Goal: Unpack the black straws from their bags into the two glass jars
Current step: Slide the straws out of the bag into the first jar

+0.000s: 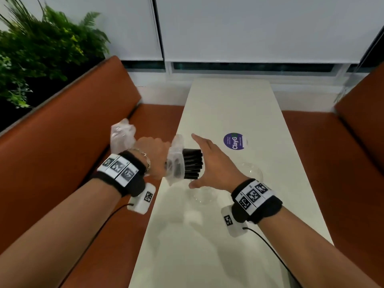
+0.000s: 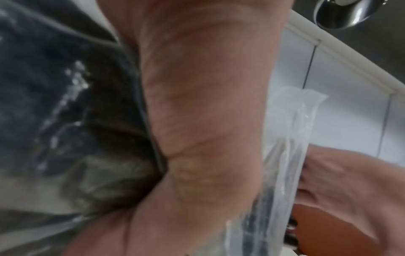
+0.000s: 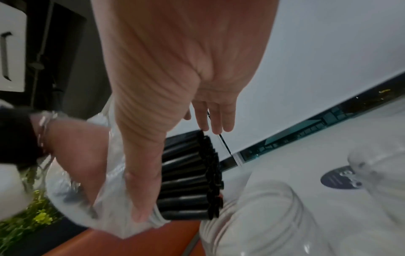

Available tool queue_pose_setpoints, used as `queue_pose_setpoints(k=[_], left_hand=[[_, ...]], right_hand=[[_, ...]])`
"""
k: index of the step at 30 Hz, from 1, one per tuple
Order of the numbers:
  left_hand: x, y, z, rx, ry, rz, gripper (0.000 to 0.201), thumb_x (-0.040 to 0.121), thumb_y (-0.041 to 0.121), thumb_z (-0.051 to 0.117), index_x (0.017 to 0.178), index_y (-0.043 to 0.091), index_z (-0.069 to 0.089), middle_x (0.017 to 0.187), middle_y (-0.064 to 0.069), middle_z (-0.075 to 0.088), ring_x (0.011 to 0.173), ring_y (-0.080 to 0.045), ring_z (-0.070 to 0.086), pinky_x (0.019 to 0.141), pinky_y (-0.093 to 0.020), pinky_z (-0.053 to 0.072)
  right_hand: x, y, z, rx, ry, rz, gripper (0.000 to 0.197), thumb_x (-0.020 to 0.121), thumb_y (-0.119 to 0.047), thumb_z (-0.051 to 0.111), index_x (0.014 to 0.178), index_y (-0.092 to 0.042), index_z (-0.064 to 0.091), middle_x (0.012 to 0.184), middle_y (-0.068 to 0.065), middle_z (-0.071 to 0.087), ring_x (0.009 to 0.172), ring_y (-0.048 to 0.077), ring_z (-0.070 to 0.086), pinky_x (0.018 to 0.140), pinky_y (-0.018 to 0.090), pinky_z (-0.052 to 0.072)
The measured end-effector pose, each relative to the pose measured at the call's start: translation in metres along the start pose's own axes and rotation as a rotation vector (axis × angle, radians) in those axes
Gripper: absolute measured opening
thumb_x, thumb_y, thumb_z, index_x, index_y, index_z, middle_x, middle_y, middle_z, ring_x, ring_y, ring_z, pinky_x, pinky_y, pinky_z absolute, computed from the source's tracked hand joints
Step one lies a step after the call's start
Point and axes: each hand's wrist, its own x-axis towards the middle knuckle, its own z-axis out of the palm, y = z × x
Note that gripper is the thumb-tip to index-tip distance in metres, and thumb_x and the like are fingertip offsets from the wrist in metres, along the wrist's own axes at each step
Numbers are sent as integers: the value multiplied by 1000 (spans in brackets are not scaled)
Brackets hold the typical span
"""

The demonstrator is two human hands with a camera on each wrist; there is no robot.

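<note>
Many light, stiff straws (image 1: 192, 164) are sliding from the slippery bag (image 1: 175, 161). The left hand (image 1: 154, 157) is gripping the bag; the right hand (image 1: 212, 163), spread, is nearing their bare ends.

White table (image 1: 228, 104), purple round sticker (image 1: 234, 141), orange bench seats (image 1: 68, 129), green plants (image 1: 37, 48), white blinds (image 1: 259, 28)

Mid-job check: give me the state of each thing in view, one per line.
Clear plastic bag: gripped by left hand, mouth open.
Bundle of black straws: ends sticking out of the bag.
Right hand: open, fingers straight, beside the straw ends.
Near glass jar: upright on white table.
Far glass jar: upright.
</note>
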Motion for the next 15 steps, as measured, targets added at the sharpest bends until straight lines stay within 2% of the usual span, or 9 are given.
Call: queue_pose_setpoints(k=[1,4,6,8,10,13,15], left_hand=[[4,4,-5,60,23,52,44,74,45,77,107,25,56,76,7,55,64,-13,59,68,-29,60],[21,15,-14,158,-28,109,41,74,43,75,107,24,60,77,4,57,66,-15,61,70,-32,60],[26,22,-16,233,-76,118,38,66,39,77,99,23,69,74,4,64,63,-16,64,69,-31,60],[28,29,-22,276,-101,142,35,57,31,78,91,23,73,71,4,67,59,-15,64,63,-26,56],[31,33,-25,308,-112,175,36,54,29,79,88,21,71,73,3,67,58,-14,61,56,-25,48],[35,38,-30,308,-101,206,29,62,32,81,75,20,58,72,2,61,56,-13,55,53,-25,43],[37,38,-33,296,-89,216,33,66,34,82,82,18,59,73,1,58,57,-13,53,56,-27,43]], right_hand=[[3,3,6,-15,-11,19,142,56,-44,101,165,-27,13,162,1,38,143,23,44,113,43,48],[15,15,32,-37,-48,70,131,51,-51,100,158,-25,30,149,-3,50,133,21,52,106,41,52],[18,25,47,-8,-37,108,120,49,-52,100,150,-26,41,139,-5,56,123,19,57,99,39,55],[19,34,58,30,-7,133,113,46,-52,99,144,-27,48,130,-6,60,114,17,60,93,37,57],[18,41,67,95,29,158,104,45,-48,98,137,-28,53,120,-7,65,104,15,64,88,33,58],[15,48,75,237,68,182,84,48,-35,94,125,-27,60,108,-7,70,95,15,69,81,31,60],[16,51,79,301,81,188,78,46,-32,90,119,-29,61,102,-10,71,90,13,70,76,29,60]])
